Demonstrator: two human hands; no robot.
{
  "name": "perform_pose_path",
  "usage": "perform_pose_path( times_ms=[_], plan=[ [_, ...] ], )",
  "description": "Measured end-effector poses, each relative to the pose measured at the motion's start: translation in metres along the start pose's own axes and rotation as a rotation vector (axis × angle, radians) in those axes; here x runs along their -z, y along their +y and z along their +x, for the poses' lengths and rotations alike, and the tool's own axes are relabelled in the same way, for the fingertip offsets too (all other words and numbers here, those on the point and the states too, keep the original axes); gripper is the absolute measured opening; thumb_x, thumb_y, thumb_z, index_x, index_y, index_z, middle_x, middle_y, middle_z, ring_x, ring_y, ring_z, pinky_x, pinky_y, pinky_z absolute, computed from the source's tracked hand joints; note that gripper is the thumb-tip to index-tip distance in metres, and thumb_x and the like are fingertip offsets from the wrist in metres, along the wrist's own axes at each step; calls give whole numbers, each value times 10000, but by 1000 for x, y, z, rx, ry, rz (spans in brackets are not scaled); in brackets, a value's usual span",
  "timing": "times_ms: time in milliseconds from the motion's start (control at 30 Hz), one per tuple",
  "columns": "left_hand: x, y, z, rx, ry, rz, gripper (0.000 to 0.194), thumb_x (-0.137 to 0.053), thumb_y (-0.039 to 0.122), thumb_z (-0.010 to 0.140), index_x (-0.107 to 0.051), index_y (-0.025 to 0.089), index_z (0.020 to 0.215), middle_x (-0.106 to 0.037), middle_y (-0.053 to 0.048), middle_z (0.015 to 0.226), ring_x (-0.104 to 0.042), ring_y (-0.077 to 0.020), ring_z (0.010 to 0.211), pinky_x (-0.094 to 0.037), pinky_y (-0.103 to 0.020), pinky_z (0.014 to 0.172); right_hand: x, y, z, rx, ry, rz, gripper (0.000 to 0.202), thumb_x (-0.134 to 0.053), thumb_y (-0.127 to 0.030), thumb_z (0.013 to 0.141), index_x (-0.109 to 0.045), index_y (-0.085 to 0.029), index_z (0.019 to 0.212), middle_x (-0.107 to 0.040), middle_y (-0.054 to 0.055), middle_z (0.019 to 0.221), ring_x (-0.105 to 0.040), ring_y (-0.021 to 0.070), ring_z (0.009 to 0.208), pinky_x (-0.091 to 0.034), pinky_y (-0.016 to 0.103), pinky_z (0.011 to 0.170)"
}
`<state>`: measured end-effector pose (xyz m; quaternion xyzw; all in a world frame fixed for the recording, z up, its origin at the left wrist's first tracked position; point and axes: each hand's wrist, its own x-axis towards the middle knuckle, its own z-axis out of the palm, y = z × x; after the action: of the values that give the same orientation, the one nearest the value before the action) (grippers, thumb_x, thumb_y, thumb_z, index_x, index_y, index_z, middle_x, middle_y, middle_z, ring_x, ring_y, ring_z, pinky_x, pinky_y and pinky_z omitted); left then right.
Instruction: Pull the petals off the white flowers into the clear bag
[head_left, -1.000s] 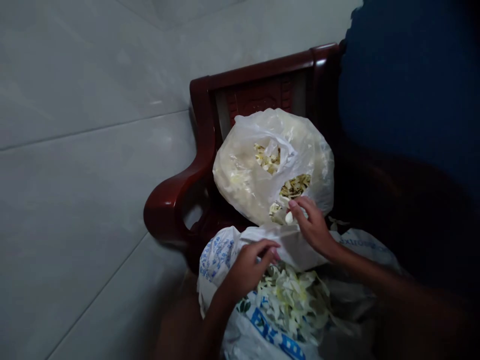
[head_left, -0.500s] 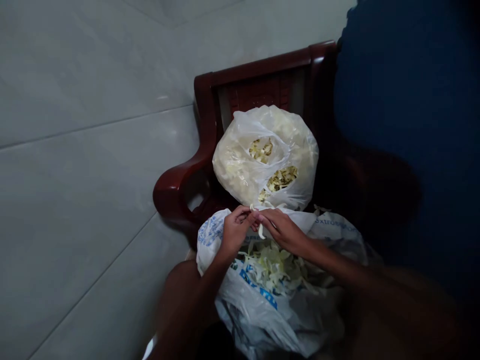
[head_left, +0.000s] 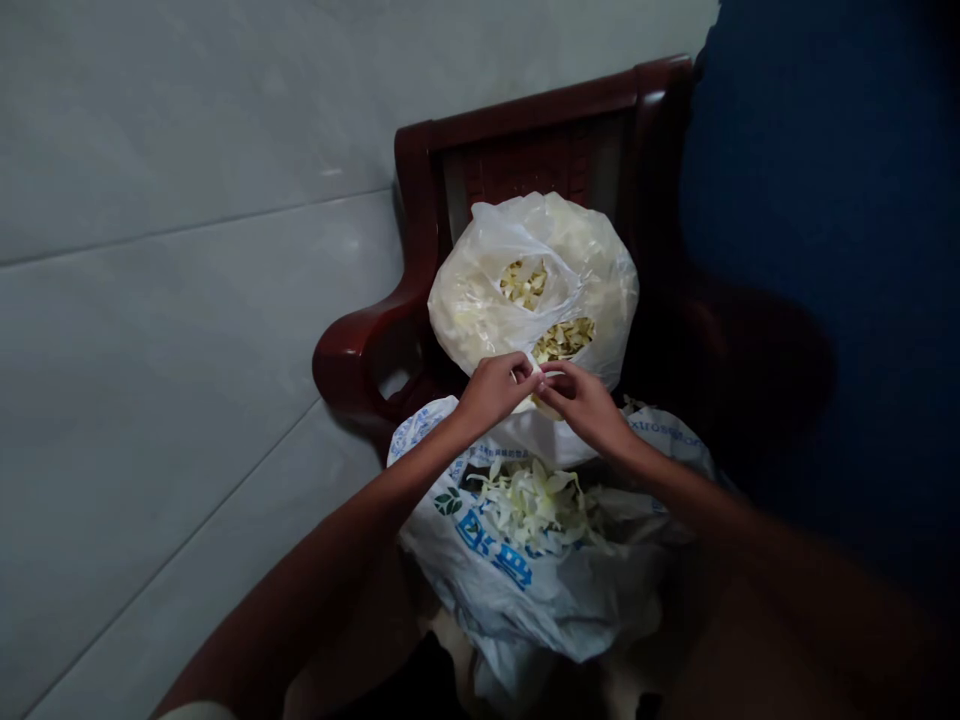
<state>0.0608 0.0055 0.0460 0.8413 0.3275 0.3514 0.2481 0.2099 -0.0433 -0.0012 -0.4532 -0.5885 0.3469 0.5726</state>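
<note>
My left hand (head_left: pixel 496 388) and my right hand (head_left: pixel 583 398) meet fingertip to fingertip over the front of the upper bag. Both are closed in a pinch on a small white petal (head_left: pixel 534 364), partly hidden by the fingers. Behind them sits a full, translucent white plastic bag (head_left: pixel 480 290); pale yellowish pieces (head_left: pixel 566 338) show through its two openings. Below my hands, a white plastic sack (head_left: pixel 570 605) with blue print lies open, with a heap of white and pale-green petals (head_left: pixel 536 505) on it.
A dark red wooden chair (head_left: pixel 525 108) holds the upper bag, its curved armrest (head_left: pixel 341 355) to the left. Grey wall tiles (head_left: pixel 187 350) stand close on the left. A dark blue surface (head_left: pixel 817 150) fills the right side.
Both hands have moved up and away from the petal heap toward the upper bag's opening. The long white strip that hung below the fingers no longer shows there. The view has shifted slightly.
</note>
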Motion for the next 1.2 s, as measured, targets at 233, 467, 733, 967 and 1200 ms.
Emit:
perform_pose_path(
  times_ms=[233, 467, 733, 967, 1200],
  plan=[
    [-28, -17, 12, 246, -78, -646, 276, -581, 376, 787, -564, 111, 862, -590, -28, 704, -541, -79, 510, -436, -188, 432, 24, -1, 23, 124, -11, -255, 311, -547, -409, 821, -623, -184, 1021, -684, 60, 910, -620, 184, 811, -464, 310, 739],
    [-8, -26, 16, 278, -49, -919, 272, -628, 372, 771, -531, 140, 876, -590, -8, 700, -583, -86, 572, -468, -192, 502, 16, -14, 55, 234, -78, -347, 239, -541, -390, 835, -637, -185, 912, -669, 32, 836, -612, 150, 776, -449, 265, 704],
    [0, -31, 12, 181, 145, -832, 232, -611, 342, 783, -448, 180, 812, -536, 56, 564, -532, -84, 453, -428, -176, 396, -11, -28, 54, 162, -154, -165, 266, -656, -423, 740, -600, -185, 842, -673, 14, 751, -635, 158, 694, -479, 279, 644],
    [5, -30, -4, 160, 164, -796, 240, -607, 381, 785, -477, 179, 800, -525, 48, 616, -526, -68, 464, -401, -160, 401, -26, -30, 47, 9, -178, 219, 330, -740, -406, 643, -516, -201, 771, -641, -26, 636, -631, 145, 582, -509, 305, 606],
    [2, -27, -23, 188, -41, -652, 214, -537, 378, 844, -499, 168, 846, -508, 43, 551, -493, -68, 472, -390, -162, 442, -6, -8, 22, -25, -132, 46, 284, -760, -364, 633, -620, -179, 796, -672, 16, 770, -617, 143, 723, -489, 290, 688]
  ],
)
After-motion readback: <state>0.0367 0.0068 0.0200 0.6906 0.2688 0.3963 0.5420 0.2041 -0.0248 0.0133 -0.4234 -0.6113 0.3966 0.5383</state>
